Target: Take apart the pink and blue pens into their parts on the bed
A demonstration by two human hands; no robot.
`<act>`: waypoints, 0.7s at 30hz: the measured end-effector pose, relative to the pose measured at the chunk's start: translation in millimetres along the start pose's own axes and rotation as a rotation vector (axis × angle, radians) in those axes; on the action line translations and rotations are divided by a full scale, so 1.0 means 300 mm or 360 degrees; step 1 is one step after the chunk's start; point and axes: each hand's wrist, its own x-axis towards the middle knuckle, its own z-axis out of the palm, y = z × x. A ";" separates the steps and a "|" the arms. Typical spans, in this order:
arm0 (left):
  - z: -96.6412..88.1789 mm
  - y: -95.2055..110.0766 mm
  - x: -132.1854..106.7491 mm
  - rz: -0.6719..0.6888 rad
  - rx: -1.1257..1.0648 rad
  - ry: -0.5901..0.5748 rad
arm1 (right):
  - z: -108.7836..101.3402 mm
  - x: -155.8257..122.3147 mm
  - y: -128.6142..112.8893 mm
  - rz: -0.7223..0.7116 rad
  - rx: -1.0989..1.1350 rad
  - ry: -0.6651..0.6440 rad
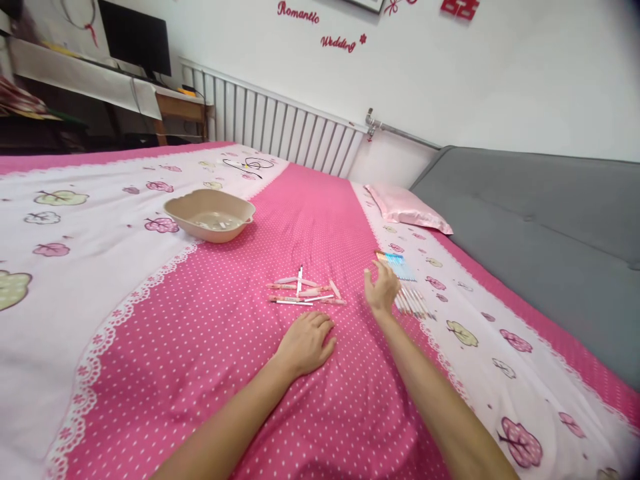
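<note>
My left hand [306, 341] lies palm down on the pink dotted bedsheet [320, 213], its fingers stretched out and holding nothing. Just beyond its fingertips is a loose pile of pens [300, 288], pink and white, some crossing each other. To the right, my right hand [383, 288] hovers or rests beside two neat rows of pens, thumb apart from the fingers. Its fingertips are at the left edge of the row of blue pens [400, 265], and they partly hide it. Nearer to me, the row of white and reddish pens [415, 302] lies beside the wrist.
A beige plastic basin [210, 230] with a few small items inside stands left of the pile. A black cable [253, 165] lies farther back. At the right are a pink pillow [407, 207] and a grey headboard [530, 227]. Behind the bed stands a radiator [280, 120].
</note>
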 end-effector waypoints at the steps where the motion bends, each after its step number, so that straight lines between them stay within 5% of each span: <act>1: -0.001 0.000 0.000 0.0002 -0.0008 0.0007 | 0.015 0.006 -0.049 -0.0011 0.0066 -0.0143; 3: -0.004 0.001 0.001 0.0005 -0.0028 0.0015 | 0.048 0.013 -0.135 -0.0067 0.0276 -0.0562; 6: -0.006 -0.001 0.002 -0.0010 -0.0071 0.0037 | 0.105 0.009 -0.224 -0.0171 0.0380 -0.0833; 13: -0.006 -0.014 0.016 -0.0170 -0.0128 0.0244 | 0.189 -0.014 -0.275 -0.0221 0.0513 -0.1000; 21: -0.076 -0.113 0.072 -0.0624 0.0011 0.0729 | 0.070 -0.005 -0.228 -0.0481 0.0722 -0.1203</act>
